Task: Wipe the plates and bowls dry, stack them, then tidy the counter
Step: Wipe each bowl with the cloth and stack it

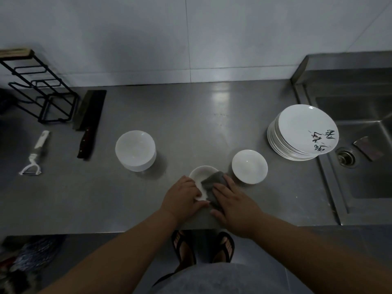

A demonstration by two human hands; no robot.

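Note:
My left hand [182,196] grips the near rim of a small white bowl [200,174] just above the steel counter [191,128]. My right hand [232,201] holds a grey cloth [212,185] and presses it into the bowl's right side. A single white bowl [249,166] stands just to the right. A stack of white bowls [135,150] sits to the left. A stack of white plates [302,132], the top one with black brush marks, stands at the right by the sink.
A sink [360,124] with a drain and a dark pad lies at the right. A cleaver [90,122], a white peeler [35,153] and a black wire rack [42,88] are at the left. The counter's front edge is close to my wrists.

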